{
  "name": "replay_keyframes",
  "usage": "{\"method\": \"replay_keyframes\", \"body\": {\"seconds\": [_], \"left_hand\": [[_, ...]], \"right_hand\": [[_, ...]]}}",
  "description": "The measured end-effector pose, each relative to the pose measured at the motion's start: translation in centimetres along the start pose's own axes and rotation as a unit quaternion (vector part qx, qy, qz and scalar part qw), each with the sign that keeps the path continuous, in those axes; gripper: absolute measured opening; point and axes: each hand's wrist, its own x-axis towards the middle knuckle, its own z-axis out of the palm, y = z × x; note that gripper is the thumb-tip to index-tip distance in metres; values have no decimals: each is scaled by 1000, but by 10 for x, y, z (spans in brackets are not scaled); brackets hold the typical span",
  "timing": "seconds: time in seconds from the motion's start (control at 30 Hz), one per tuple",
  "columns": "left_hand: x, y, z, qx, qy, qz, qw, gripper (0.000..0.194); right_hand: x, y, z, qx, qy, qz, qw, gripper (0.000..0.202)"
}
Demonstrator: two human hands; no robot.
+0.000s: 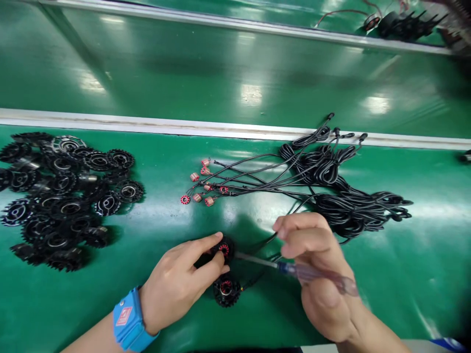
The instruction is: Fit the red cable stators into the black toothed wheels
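My left hand has its thumb and fingers closed on a round black toothed housing with a red-and-copper coil core inside. Just below it lies a second toothed housing, also with a red core and a black cable leading off to the right. In my right hand is a screwdriver with a thin metal shaft and a translucent purplish handle, slightly smeared by motion. Its tip points left, close to the held housing; whether it touches cannot be told. A blue wristband wraps my left wrist.
A heap of black toothed housings covers the left side of the green table. Beyond my hands lie several small red coil cores, wired to bundled black cables on the right. A white rail crosses behind them.
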Motion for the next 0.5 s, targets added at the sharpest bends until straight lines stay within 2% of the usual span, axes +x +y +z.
{"method": "replay_keyframes", "body": {"seconds": [0.1,0.13,0.2,0.27,0.4,0.5], "left_hand": [[-2,0,1,4,2,7,1000,12],[-3,-1,1,3,-2,7,1000,12],[-6,-1,2,-2,-13,1,1000,13],[-8,-1,1,-9,-23,-2,1000,14],[-10,0,0,-19,-35,-7,999,16],[-9,1,-1,-20,-37,-13,999,18]], "right_hand": [[-4,-1,4,115,54,46,991,19],[-5,-2,7,128,65,46,989,23],[-3,-4,11,109,71,29,991,42],[-1,-7,12,64,65,-1,996,51],[0,-10,9,-24,54,8,998,47],[-2,-6,9,-30,50,2,998,40]]}}
